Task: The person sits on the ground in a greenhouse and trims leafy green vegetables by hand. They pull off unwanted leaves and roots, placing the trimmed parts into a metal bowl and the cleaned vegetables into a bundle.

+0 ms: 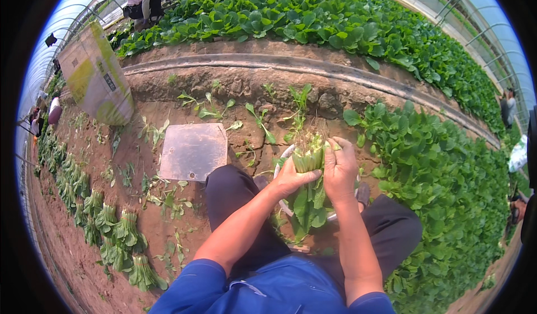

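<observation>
My left hand (pixel 293 179) is closed around the pale stems of a bunch of leafy greens (pixel 308 161). The bunch is upside down, its thin roots on top and its leaves hanging between my knees. At its right side, the fingers of my right hand (pixel 340 167) pinch a pale stem near the root end. Behind the bunch, a round pale rim (pixel 284 207), perhaps a bucket's, is mostly hidden by my hands and the leaves. A flat, pale rectangular board (pixel 194 151) with a small hole lies on the soil beside my left knee.
Several tied bunches of greens (pixel 126 228) lie on the soil at left. A printed woven sack (pixel 98 77) stands beyond them. Growing greens (pixel 440 188) fill the right side. Past a long pale pipe or hose (pixel 268 60) is another planted bed (pixel 302 12). A person (pixel 144 1) crouches there.
</observation>
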A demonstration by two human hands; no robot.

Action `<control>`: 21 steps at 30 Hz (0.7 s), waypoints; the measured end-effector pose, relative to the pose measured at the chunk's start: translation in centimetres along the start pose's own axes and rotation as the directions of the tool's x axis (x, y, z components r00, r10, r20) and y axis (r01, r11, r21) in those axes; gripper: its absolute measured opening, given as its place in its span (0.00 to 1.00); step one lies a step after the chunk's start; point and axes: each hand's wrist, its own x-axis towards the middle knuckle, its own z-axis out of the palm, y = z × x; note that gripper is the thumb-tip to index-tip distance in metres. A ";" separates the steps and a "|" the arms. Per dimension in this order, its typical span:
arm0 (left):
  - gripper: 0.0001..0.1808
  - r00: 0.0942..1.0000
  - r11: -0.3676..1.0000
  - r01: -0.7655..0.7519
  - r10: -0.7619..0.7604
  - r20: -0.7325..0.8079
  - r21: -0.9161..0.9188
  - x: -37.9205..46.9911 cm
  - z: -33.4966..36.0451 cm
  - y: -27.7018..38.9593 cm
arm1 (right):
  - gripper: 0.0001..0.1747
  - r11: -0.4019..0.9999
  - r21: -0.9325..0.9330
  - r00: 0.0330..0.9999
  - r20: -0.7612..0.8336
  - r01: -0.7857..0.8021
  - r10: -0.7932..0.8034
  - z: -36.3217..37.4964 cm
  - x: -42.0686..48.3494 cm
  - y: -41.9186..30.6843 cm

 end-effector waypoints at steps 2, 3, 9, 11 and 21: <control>0.31 1.000 1.000 -0.031 0.031 0.002 -0.001 -0.3 -0.1 0.3 | 0.11 1.000 0.012 0.999 0.047 -0.006 0.005 -0.5 0.1 -0.5; 0.30 1.000 1.000 -0.023 0.023 -0.011 0.005 -0.4 -0.1 0.4 | 0.13 1.000 0.014 0.995 0.097 -0.028 0.027 -1.0 0.2 -0.9; 0.30 0.994 0.993 0.100 -0.102 -0.029 -0.061 -1.0 -0.5 -0.8 | 0.37 0.957 0.250 0.979 0.175 -0.148 0.106 1.6 -2.1 0.2; 0.27 0.991 0.993 0.075 -0.084 -0.101 -0.089 -1.2 0.3 0.9 | 0.49 0.935 0.330 0.976 0.206 -0.131 0.064 1.9 -2.6 0.1; 0.22 0.934 0.989 -0.021 -0.034 -0.355 -0.149 -1.4 -0.7 1.4 | 0.67 0.977 -0.187 0.889 0.458 0.101 -0.004 0.7 -1.2 -3.9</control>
